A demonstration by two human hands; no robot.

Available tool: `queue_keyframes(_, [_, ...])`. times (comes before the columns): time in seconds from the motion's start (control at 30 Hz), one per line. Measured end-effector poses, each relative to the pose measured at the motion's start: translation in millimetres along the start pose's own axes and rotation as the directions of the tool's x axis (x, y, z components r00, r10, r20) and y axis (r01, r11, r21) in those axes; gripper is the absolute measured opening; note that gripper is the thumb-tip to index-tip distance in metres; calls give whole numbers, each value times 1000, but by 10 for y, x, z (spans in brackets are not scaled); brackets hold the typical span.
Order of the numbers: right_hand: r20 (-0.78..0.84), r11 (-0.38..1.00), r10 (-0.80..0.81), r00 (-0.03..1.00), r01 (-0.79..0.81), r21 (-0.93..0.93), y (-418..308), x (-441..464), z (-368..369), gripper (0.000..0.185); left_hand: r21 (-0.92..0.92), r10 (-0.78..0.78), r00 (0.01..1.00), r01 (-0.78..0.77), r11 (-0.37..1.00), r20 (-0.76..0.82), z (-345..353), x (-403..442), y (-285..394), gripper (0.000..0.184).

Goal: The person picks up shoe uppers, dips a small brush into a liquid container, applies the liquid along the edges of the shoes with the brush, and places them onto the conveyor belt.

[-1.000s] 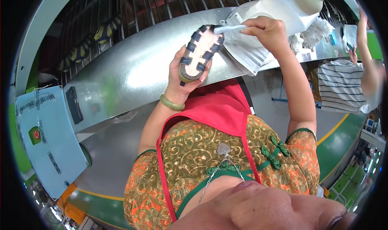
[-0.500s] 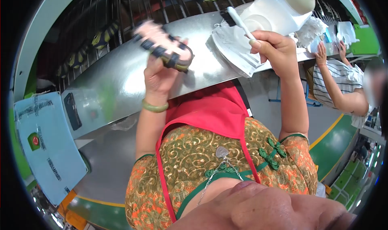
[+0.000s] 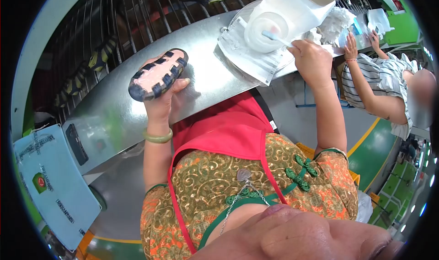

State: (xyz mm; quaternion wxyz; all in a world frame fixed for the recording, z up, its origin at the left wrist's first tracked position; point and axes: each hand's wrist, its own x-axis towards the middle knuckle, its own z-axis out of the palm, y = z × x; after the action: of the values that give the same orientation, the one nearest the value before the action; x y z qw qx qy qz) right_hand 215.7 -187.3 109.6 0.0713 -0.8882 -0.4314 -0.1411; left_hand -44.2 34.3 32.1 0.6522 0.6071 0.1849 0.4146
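My left hand [image 3: 160,107] is wrapped round a shoe on a last [image 3: 157,75], sole side up. Its underside is pink, with dark strap ends folded over the edges. At the right, my right hand [image 3: 313,63] pinches the pale handle of a brush [image 3: 279,39]. The brush's light-blue end reaches over the round mouth of a translucent plastic container [image 3: 292,13]; whether it touches anything inside I cannot tell. White printed paper [image 3: 238,43] lies beneath the container.
A shiny metal ledge [image 3: 123,95] runs before me, beside a rack of metal bars [image 3: 151,13] holding more striped shoes [image 3: 101,54]. A dark phone-like object [image 3: 76,143] and blue box [image 3: 57,187] are at left. At right, a co-worker [image 3: 379,86] reaches toward white material [image 3: 336,24].
The shoe has moved left and turned, its pink underside now in clear view. The brush has swung down from upright to point left over the container's mouth. The whole view has shifted slightly.
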Motion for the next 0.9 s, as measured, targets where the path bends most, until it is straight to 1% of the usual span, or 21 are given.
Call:
queue_keyframes(0.03, [55,998,2,998,2,-61,-12,-8,13,17,128,101,995,-99,987,-6,2,1,5,58])
queue_keyframes(0.07, [80,999,8,997,-3,-52,-11,-16,19,17,262,173,985,-167,950,2,-31,-1,-39,64])
queue_keyframes(0.1, [81,999,9,997,-5,-48,10,-23,32,17,265,172,985,-166,950,3,-40,0,-77,64])
queue_keyframes(0.17, [244,919,141,960,-218,328,93,-35,64,20,393,325,946,-304,868,14,-38,8,-126,72])
queue_keyframes(0.2, [244,920,141,960,-218,327,139,-28,80,20,461,352,933,-344,818,71,-51,10,-123,75])
queue_keyframes(0.23, [402,716,216,890,-424,554,219,-1,117,23,461,348,935,-340,820,70,3,27,-135,75])
queue_keyframes(0.27, [562,419,226,796,-600,681,255,7,138,26,462,392,918,-371,805,55,62,40,-130,75])
queue_keyframes(0.3, [563,419,227,795,-601,680,274,2,150,26,464,435,900,-402,789,39,123,52,-126,75])
queue_keyframes(0.37, [601,108,146,786,-616,780,294,-3,175,31,403,445,895,-417,814,28,227,89,-109,75])
queue_keyframes(0.4, [601,107,146,786,-617,780,299,-21,229,31,436,483,875,-450,779,39,265,111,-88,75])
queue_keyframes(0.43, [540,186,193,819,-571,800,303,-51,308,29,468,519,853,-480,742,51,294,132,-85,75])
queue_keyframes(0.47, [474,266,232,849,-524,809,303,-61,351,28,384,532,846,-502,775,32,314,154,-169,74])
queue_keyframes(0.5, [479,264,222,849,-526,809,281,-81,344,28,392,566,824,-531,751,29,352,172,-166,73])
queue_keyframes(0.57, [151,725,367,918,-384,571,177,-137,339,25,298,542,840,-515,804,-9,387,181,-248,71])
queue_keyframes(0.6, [-12,796,294,956,-238,557,218,-179,445,25,305,533,846,-502,809,-21,377,176,-327,63])
queue_keyframes(0.63, [-11,751,332,943,-257,608,153,-205,446,24,331,535,845,-505,797,1,363,172,-333,57])
queue_keyframes(0.7, [310,400,395,865,-465,789,106,-210,464,24,439,613,787,-578,688,74,374,226,-382,62])
queue_keyframes(0.73, [312,398,382,870,-460,794,51,-217,458,24,468,633,769,-594,654,92,383,235,-374,60])
queue_keyframes(0.8, [449,57,165,878,-463,885,-113,-225,393,23,520,676,728,-622,585,110,443,267,-354,58])
queue_keyframes(0.83, [458,34,121,881,-465,885,-242,-235,337,22,519,678,727,-623,585,110,477,281,-343,58])
queue_keyframes(0.9, [447,-12,31,894,-447,895,-468,-277,263,23,549,736,671,-649,527,86,522,303,-315,45])
